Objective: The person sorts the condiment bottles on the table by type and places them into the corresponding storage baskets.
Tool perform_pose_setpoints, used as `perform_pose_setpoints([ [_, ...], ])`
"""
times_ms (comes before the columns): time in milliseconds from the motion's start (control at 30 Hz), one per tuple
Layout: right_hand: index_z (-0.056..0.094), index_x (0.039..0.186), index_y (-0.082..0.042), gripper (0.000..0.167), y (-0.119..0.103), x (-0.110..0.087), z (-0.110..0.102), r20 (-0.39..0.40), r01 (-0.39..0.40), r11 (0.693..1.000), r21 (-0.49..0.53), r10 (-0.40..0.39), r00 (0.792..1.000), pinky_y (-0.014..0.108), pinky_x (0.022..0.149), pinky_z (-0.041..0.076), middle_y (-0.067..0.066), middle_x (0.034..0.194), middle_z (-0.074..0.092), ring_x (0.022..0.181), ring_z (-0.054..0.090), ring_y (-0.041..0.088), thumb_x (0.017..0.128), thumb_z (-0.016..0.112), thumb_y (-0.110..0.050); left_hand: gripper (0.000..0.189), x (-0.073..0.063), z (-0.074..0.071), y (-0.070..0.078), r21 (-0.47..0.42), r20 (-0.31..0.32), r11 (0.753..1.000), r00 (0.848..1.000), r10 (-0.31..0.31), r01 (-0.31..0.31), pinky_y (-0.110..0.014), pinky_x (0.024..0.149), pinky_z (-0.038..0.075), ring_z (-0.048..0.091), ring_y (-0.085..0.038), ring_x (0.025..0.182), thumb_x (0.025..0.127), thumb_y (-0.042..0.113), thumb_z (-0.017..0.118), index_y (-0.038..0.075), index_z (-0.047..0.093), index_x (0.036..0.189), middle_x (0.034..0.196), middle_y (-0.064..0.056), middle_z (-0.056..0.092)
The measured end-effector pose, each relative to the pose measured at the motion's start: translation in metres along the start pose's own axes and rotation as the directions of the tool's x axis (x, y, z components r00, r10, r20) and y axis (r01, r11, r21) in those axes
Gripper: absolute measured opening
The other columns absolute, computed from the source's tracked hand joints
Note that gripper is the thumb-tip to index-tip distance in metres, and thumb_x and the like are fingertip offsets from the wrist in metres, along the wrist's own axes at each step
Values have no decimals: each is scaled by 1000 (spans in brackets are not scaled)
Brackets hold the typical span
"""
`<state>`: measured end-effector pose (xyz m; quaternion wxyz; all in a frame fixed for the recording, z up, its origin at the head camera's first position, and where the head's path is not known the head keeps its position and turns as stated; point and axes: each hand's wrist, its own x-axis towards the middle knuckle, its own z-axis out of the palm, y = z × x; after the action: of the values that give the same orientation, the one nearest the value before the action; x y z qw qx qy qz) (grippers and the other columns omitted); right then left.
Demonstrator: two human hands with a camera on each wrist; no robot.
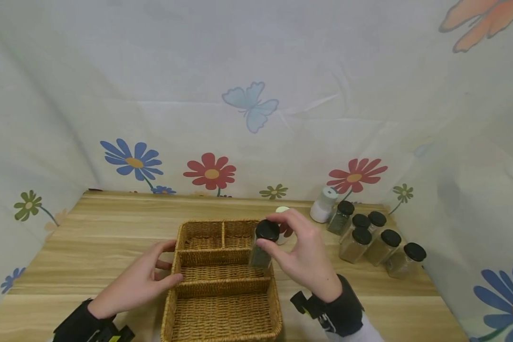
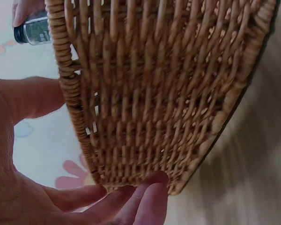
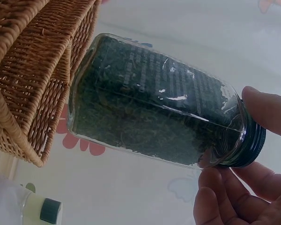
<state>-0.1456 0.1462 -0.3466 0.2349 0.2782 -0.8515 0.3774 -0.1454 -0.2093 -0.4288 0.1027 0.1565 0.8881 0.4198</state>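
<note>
By its black lid, my right hand [image 1: 305,249] pinches a glass spice jar [image 3: 154,101] of dried green flakes. The jar [image 1: 261,256] hangs upright over the right end of the middle compartment of a wicker basket [image 1: 222,285]. Whether it touches the basket floor cannot be told. My left hand [image 1: 138,273] holds the basket's left side. In the left wrist view its thumb [image 2: 35,96] hooks over the rim, and its fingers [image 2: 152,201] lie against the outer wall [image 2: 145,93].
Several black-lidded spice jars [image 1: 380,247] stand together on the right of the wooden table [image 1: 124,223]. A white bottle [image 1: 323,205] is at the back, and a pale-capped container [image 1: 282,209] is partly hidden behind my right hand. A flower-printed cloth [image 1: 175,118] encloses the table.
</note>
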Motion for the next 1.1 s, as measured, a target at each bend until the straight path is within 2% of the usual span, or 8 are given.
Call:
perform_pose_setpoints([
  [100,68,118,-10,41,2,1,-3,-6,-2,1000,-10,2,1000,27,73,48,-3,104,67,83,58,16,83,86,-23,82,2,1,-3,-40,19,999,1000,-1,2,-35,82,55,62,-31,114,95,39,71,5,28,157,154,-24,38],
  [267,69,118,-11,42,5,3,-4,-14,-14,1000,-25,13,1000,27,72,48,-3,104,67,83,57,12,83,86,-24,80,4,1,-5,-77,24,997,1000,4,-2,-29,77,55,64,-27,110,96,33,71,3,27,156,154,-25,38],
  [533,69,118,-13,42,8,3,-3,-22,-19,999,-40,18,1000,28,72,48,-5,107,67,83,58,12,82,86,-26,80,3,8,-5,-117,17,992,999,45,-43,-28,76,54,64,-24,107,94,28,74,4,29,155,153,-24,38],
  [900,70,118,-15,41,10,4,-1,-29,-28,998,-49,26,999,27,72,47,-7,107,67,83,56,7,82,87,-26,78,2,23,0,-127,19,988,995,93,-90,-29,78,54,63,-22,106,94,31,74,6,31,155,151,-20,43],
  [1100,70,119,-13,42,11,15,10,26,-2,1000,-22,3,1000,28,74,48,-4,104,66,84,57,11,83,86,-27,79,3,34,-3,-148,24,987,998,61,-57,-29,77,54,63,-17,103,92,34,76,13,32,155,149,-14,44],
])
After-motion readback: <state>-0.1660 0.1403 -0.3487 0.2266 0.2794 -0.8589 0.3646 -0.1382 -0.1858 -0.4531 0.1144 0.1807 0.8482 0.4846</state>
